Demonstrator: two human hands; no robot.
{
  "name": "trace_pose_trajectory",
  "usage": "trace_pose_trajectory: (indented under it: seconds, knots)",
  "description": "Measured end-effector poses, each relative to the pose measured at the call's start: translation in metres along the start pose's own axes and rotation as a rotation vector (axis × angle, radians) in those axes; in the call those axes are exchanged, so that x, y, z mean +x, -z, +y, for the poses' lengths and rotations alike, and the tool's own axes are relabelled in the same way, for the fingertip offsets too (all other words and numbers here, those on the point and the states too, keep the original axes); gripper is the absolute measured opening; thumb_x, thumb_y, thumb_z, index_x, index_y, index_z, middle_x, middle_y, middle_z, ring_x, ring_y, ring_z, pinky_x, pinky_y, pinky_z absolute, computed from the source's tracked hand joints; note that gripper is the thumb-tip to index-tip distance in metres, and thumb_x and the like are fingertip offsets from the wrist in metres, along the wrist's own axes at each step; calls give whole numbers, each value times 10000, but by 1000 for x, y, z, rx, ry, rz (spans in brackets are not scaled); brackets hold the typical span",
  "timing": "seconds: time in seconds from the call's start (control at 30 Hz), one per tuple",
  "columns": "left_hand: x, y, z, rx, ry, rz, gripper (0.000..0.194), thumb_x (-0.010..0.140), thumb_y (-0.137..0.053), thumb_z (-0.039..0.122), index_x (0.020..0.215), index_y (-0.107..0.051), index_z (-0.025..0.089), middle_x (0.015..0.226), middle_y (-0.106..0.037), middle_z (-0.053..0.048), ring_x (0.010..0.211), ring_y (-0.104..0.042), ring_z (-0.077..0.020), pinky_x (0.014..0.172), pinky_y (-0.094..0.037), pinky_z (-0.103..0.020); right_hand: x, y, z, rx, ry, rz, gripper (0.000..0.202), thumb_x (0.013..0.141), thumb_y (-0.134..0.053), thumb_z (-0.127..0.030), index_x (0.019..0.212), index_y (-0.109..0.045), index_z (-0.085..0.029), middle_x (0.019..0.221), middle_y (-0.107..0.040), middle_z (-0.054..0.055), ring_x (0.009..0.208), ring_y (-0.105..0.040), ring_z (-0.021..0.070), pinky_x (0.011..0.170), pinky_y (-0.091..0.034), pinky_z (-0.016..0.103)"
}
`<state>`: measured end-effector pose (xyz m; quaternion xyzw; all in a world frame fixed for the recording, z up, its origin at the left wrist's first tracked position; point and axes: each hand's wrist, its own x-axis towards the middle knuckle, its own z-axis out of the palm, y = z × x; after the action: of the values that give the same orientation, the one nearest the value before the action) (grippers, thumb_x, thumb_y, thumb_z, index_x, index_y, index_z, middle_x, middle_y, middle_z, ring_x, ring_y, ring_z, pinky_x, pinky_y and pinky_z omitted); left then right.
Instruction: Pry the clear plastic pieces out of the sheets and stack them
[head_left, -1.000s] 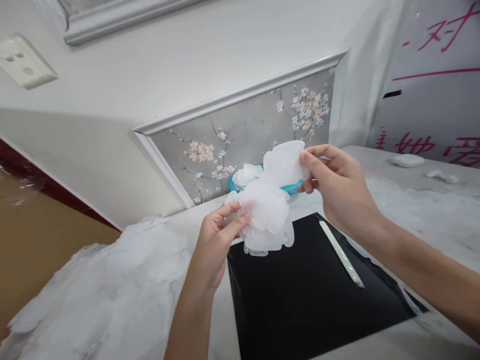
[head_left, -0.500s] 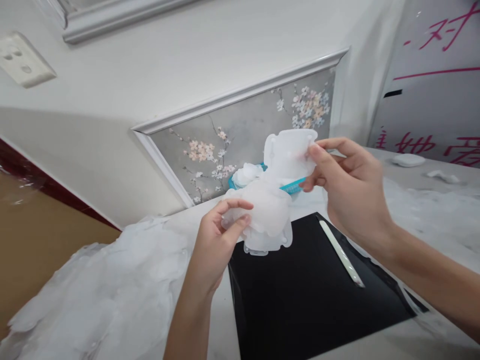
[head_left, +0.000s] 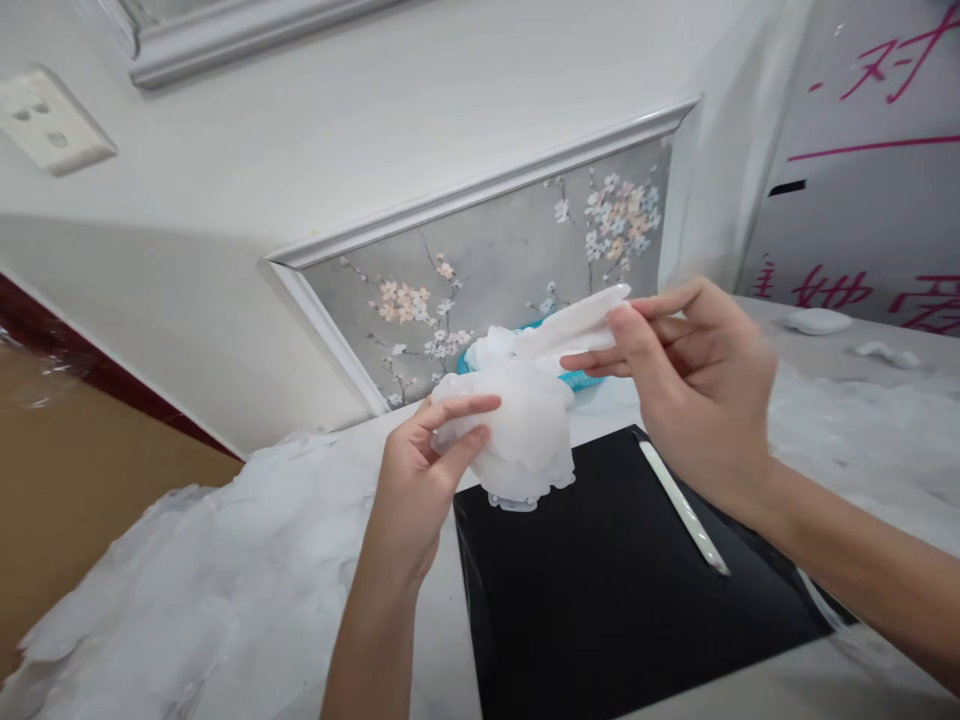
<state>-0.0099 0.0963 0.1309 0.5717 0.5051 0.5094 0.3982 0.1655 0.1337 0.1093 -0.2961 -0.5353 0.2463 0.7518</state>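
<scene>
My left hand (head_left: 420, 470) pinches a stack of thin, translucent white plastic pieces (head_left: 525, 430) with wavy edges, thumb in front and fingers around the side. Up and to the right, my right hand (head_left: 697, 390) grips one similar white plastic piece (head_left: 581, 325) between thumb and fingers, tilted almost edge-on. Its lower end overlaps the top of the stack; whether the two touch I cannot tell. Behind both hands stands a blue basket (head_left: 581, 380) with white pieces in it, partly hidden. Below the stack lies a black mat (head_left: 585, 600).
A slim white pen-like tool (head_left: 682, 508) lies on the mat's right side. Loose white pieces form a large pile (head_left: 202, 570) at left and another pile (head_left: 862, 430) at right. The wall with a framed flower panel (head_left: 495, 250) rises behind the table.
The piece in my right hand has turned from facing me to nearly edge-on and come down a little. My left hand has shifted slightly left with the stack.
</scene>
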Motion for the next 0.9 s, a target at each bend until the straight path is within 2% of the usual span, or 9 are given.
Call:
trace_pose_trajectory:
  seconds: [0.13,0.23,0.33,0.43,0.53,0.6,0.7,0.9]
  knots:
    - [-1,0,1,-13,12,11,157,728,-691,234,883,-717,231,998,-659,-13,877,-594,-130,702,-469,-170,-3,-1,1,-33,42,-2,156,848,-566,-327,791,-469,-219,620,-607,-43,565,-668,152,516,-553,250]
    - [0,0,1,-23,17,8,157,725,-693,243,879,-717,227,995,-669,-15,841,-597,-127,690,-464,-178,-5,-1,1,-129,117,-35,139,845,-570,-294,769,-486,-214,609,-599,-42,471,-604,108,430,-487,220]
    - [1,0,1,-18,29,19,168,723,-688,249,886,-715,219,1072,-657,-28,873,-593,-150,705,-454,-207,-6,1,3,-251,304,-161,76,819,-595,-219,775,-533,-215,669,-632,-27,447,-523,77,417,-442,219]
    - [1,1,1,-12,55,66,214,712,-685,253,920,-708,210,1121,-639,-42,933,-580,-186,740,-437,-243,-7,1,4,-330,495,-327,76,801,-600,-149,820,-568,-214,751,-679,-20,500,-531,69,469,-451,210]
    - [2,3,2,-34,71,107,254,684,-704,257,931,-703,200,1112,-640,-50,962,-569,-202,743,-432,-249,-9,0,6,-327,557,-419,95,802,-595,-125,852,-571,-202,825,-695,-6,589,-578,73,512,-470,193]
    - [2,5,3,-49,63,106,235,672,-713,253,901,-706,201,1089,-649,-44,924,-575,-185,712,-437,-232,-9,0,7,-329,516,-417,76,810,-590,-140,860,-575,-195,830,-690,1,569,-563,69,507,-471,194]
    - [1,7,5,-48,44,75,195,688,-698,241,879,-711,207,1041,-660,-33,814,-585,-146,656,-442,-211,-9,0,5,-317,401,-339,25,818,-584,-168,836,-580,-185,747,-659,-3,510,-527,67,481,-467,208]
    - [-5,9,12,-4,-22,68,149,708,-663,216,843,-724,221,910,-669,-13,714,-559,-114,606,-420,-197,-9,-1,-13,-113,103,-232,81,834,-584,-243,790,-551,-185,692,-578,-31,421,-519,47,375,-438,187]
